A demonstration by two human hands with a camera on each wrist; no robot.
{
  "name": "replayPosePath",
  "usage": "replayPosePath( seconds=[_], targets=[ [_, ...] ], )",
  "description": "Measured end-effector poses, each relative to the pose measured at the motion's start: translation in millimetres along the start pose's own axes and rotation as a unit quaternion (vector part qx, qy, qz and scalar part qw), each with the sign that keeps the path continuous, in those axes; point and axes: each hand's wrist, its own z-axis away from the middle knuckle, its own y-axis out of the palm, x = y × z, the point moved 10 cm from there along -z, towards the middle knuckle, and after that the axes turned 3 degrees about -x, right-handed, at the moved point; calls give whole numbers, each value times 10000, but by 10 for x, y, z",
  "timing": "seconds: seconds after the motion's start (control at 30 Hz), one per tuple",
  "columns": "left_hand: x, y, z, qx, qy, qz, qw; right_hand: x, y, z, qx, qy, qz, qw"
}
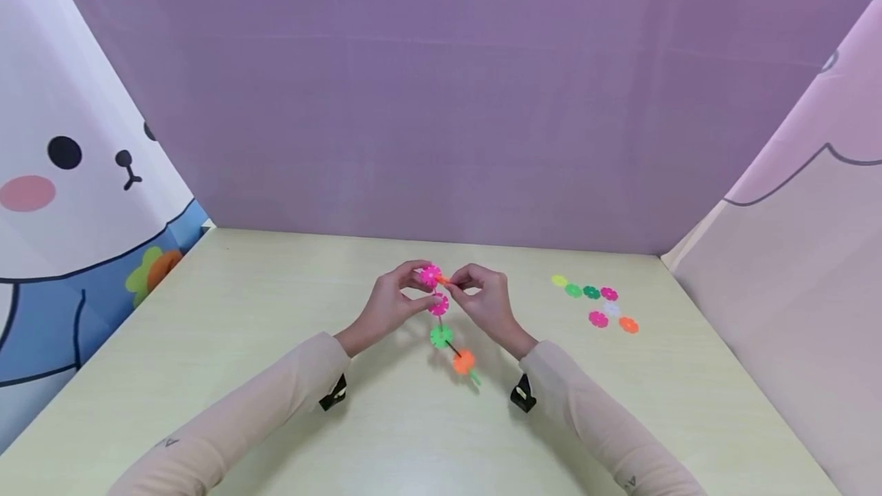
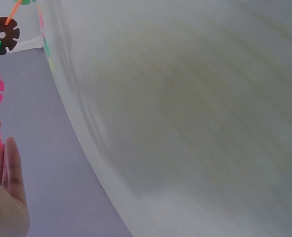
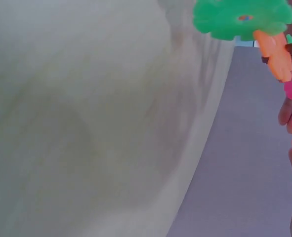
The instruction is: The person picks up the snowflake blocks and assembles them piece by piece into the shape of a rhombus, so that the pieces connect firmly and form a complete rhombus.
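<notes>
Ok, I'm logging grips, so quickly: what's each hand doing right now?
Left hand: closed, holding the upper pink disc.
Right hand: closed, pinching the orange piece at that disc's edge.

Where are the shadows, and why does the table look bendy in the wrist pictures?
Head view: soft shadows on the table, near the left sleeve, right sleeve and chain of discs; left wrist view: dim table, curved edge, probably lens distortion; right wrist view: likewise dim and curved.
</notes>
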Motion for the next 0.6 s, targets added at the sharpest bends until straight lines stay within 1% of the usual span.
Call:
replayPosePath(
  seconds=[0.07, 0.1, 0.17, 0.3, 0.37, 0.43, 0.6],
  targets=[
    [-32, 1, 3, 28, 34, 59, 10000, 2, -1, -9, 41, -52, 25, 10000],
    [-16, 6, -2, 29, 50, 74, 10000, 1, -1, -14, 65, -77, 41, 9999],
    [45, 16, -16, 22, 55, 74, 10000, -5, 0, -21, 103, -127, 67, 9998],
    [205, 40, -47, 21, -105, 177, 9998, -158, 25, -24, 130, -249, 115, 9995],
    [244, 43, -53, 28, -213, 268, 9994, -239, 41, -22, 143, -310, 183, 9993],
    [254, 45, -57, 42, -259, 327, 9991, -300, 56, -22, 196, -316, 281, 9989],
    [231, 38, -57, 53, -356, 287, 9989, -343, 76, -32, 372, -233, 346, 9984]
  ],
)
